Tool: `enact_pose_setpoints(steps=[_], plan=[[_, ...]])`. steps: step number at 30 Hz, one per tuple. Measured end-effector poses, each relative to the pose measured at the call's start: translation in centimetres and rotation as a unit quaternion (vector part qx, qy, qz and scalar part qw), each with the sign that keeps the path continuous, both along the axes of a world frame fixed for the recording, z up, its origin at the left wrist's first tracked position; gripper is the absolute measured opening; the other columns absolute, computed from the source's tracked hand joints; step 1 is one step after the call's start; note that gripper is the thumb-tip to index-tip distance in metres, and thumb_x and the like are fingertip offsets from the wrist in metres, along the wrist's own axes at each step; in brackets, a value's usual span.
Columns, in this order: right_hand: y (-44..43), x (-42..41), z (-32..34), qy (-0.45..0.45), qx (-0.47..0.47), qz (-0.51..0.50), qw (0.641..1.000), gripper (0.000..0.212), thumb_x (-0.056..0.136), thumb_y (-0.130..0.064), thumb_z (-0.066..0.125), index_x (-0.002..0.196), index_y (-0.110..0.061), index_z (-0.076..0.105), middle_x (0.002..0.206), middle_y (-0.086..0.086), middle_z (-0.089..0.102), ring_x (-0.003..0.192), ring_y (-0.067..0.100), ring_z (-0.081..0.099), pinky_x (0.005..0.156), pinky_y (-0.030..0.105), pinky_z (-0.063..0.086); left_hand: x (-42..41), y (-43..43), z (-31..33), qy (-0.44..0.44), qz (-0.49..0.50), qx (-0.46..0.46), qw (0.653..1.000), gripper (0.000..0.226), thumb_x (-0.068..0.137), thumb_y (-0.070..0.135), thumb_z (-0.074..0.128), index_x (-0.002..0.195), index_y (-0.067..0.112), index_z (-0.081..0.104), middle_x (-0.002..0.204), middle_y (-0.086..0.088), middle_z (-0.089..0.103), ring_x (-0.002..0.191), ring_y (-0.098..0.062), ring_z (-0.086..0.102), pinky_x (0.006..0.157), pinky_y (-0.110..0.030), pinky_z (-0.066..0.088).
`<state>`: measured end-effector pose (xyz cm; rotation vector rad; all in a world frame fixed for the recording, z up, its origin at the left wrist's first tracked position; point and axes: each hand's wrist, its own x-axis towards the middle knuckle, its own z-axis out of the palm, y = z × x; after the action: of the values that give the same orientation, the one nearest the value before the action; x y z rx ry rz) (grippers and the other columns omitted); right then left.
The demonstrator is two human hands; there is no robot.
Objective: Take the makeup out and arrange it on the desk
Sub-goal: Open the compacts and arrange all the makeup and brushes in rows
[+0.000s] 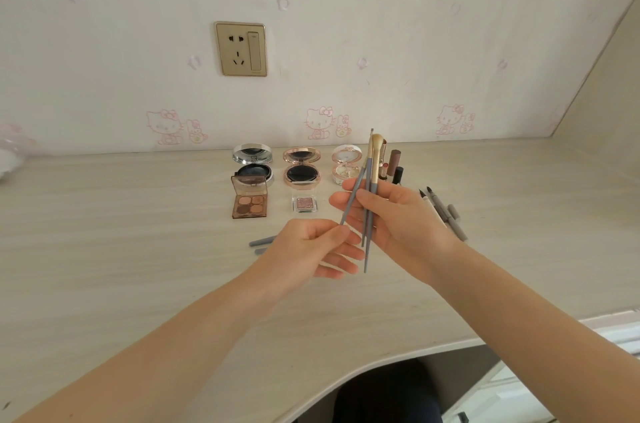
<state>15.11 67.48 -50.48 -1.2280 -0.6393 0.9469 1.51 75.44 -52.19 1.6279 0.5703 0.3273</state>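
Makeup brushes (372,173) stand bunched in the right hand (401,218), fingers (341,202) curled round their grey handles, while the left hand (311,249) pinches one handle's tip above the tabletop (138,249).

Wall socket (240,49): gold-framed, rocker switch on its right side, at 11 o'clock. Wallpaper (381,6): cream, printed with pink cartoon cats (320,122) at 10, 12 and 2 o'clock, with faint pink flowers above them. White frilled item (8,159): 9 o'clock, cut off by the frame edge. Dark fabric (384,395): 6 o'clock, below the desk (104,214) edge. White unit (512,384): about 5 o'clock, only partly seen.
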Motion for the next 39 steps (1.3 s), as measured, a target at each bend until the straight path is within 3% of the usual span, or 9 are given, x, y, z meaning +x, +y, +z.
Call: enact_pose_setpoints(steps=[4, 8, 10, 14, 17, 21, 24, 31, 39], plan=[[-0.1, 0.1, -0.1, -0.011, -0.017, 0.002, 1.0, 0.022, 0.097, -0.01, 0.047, 0.113, -0.01, 0.064, 0.106, 0.005, 0.072, 0.109, 0.016, 0.064, 0.104, 0.04, 0.043, 0.2, 0.5, -0.4, 0.011, 0.039, 0.068, 0.997, 0.025, 0.098, 0.024, 0.05, 0.098, 0.011, 0.072, 0.092, -0.004, 0.073, 0.083, -0.019, 0.071, 0.083, -0.038, 0.055], [0.0, 0.2, -0.2, -0.045, -0.007, 0.008, 0.999, 0.024, 0.097, -0.013, 0.049, 0.116, -0.011, 0.063, 0.11, 0.0, 0.071, 0.117, 0.013, 0.058, 0.103, 0.037, 0.041, 0.3, 0.4, 0.0, 0.007, -0.008, -0.048, 0.999, 0.028, 0.099, 0.024, 0.048, 0.108, 0.005, 0.068, 0.096, -0.01, 0.074, 0.089, -0.024, 0.071, 0.083, -0.034, 0.057], [0.0, 0.0, -0.1, -0.046, 0.005, 0.008, 0.999, 0.025, 0.097, -0.013, 0.049, 0.118, -0.009, 0.062, 0.111, 0.001, 0.071, 0.115, 0.011, 0.059, 0.092, 0.029, 0.044, 0.2, 0.4, 0.1, 0.003, -0.029, -0.098, 0.995, 0.029, 0.099, 0.024, 0.049, 0.108, 0.004, 0.067, 0.093, -0.01, 0.073, 0.087, -0.028, 0.071, 0.083, -0.035, 0.058], [0.1, -0.5, -0.1, -0.051, 0.007, 0.022, 0.998, 0.026, 0.097, -0.014, 0.049, 0.121, -0.012, 0.061, 0.112, 0.0, 0.071, 0.088, 0.001, 0.062, 0.069, 0.022, 0.042, 0.1, 0.3, 0.0, -0.006, -0.044, -0.145, 0.988, 0.027, 0.098, 0.023, 0.051, 0.104, 0.005, 0.07, 0.079, -0.008, 0.061, 0.077, -0.027, 0.069, 0.079, -0.037, 0.057], [0.0, -0.4, -0.1, -0.031, 0.014, 0.041, 0.999, 0.028, 0.097, -0.01, 0.049, 0.124, -0.011, 0.057, 0.114, 0.003, 0.07, 0.104, 0.008, 0.062, 0.079, 0.025, 0.043, 0.0, 0.2, 0.0, -0.017, -0.053, -0.149, 0.987, 0.026, 0.097, 0.022, 0.051, 0.097, 0.001, 0.068, 0.077, -0.009, 0.055, 0.073, -0.026, 0.067, 0.076, -0.037, 0.057], [-0.5, 0.3, 0.8, 0.01, 0.034, 0.061, 0.998, 0.034, 0.095, -0.006, 0.048, 0.129, -0.01, 0.051, 0.115, 0.012, 0.068, 0.114, 0.022, 0.061, 0.096, 0.038, 0.046, -0.7, 1.0, 0.2, 0.007, -0.072, -0.076, 0.994, 0.025, 0.097, 0.021, 0.051, 0.089, 0.004, 0.068, 0.075, -0.007, 0.055, 0.072, -0.022, 0.066, 0.077, -0.035, 0.057], [-1.0, 1.2, 1.8, 0.016, 0.037, 0.051, 0.998, 0.032, 0.095, -0.008, 0.05, 0.127, -0.008, 0.05, 0.113, 0.016, 0.068, 0.109, 0.029, 0.064, 0.096, 0.046, 0.048, -1.6, 2.0, 0.3, 0.053, -0.09, 0.019, 0.994, 0.025, 0.097, 0.021, 0.052, 0.092, 0.006, 0.072, 0.071, -0.003, 0.058, 0.07, -0.017, 0.064, 0.073, -0.028, 0.056], [-2.2, 1.4, 2.0, -0.163, -0.071, 0.051, 0.983, 0.017, 0.09, -0.004, 0.06, 0.107, -0.001, 0.062, 0.098, 0.018, 0.071, 0.087, 0.021, 0.072, 0.055, 0.014, 0.051, -3.1, 4.1, -0.2, 0.125, -0.103, 0.152, 0.975, 0.022, 0.096, 0.02, 0.055, 0.087, 0.015, 0.074, 0.068, 0.003, 0.06, 0.06, -0.011, 0.058, 0.062, -0.021, 0.047], [-2.4, 2.0, 0.5, -0.26, -0.158, 0.053, 0.951, 0.016, 0.082, -0.002, 0.07, 0.098, -0.004, 0.068, 0.092, 0.019, 0.07, 0.082, 0.025, 0.071, 0.07, 0.029, 0.06, -4.2, 4.9, -1.2, 0.172, -0.1, 0.215, 0.956, 0.017, 0.093, 0.023, 0.058, 0.083, 0.017, 0.071, 0.066, -0.001, 0.063, 0.061, -0.015, 0.062, 0.056, -0.026, 0.05]])
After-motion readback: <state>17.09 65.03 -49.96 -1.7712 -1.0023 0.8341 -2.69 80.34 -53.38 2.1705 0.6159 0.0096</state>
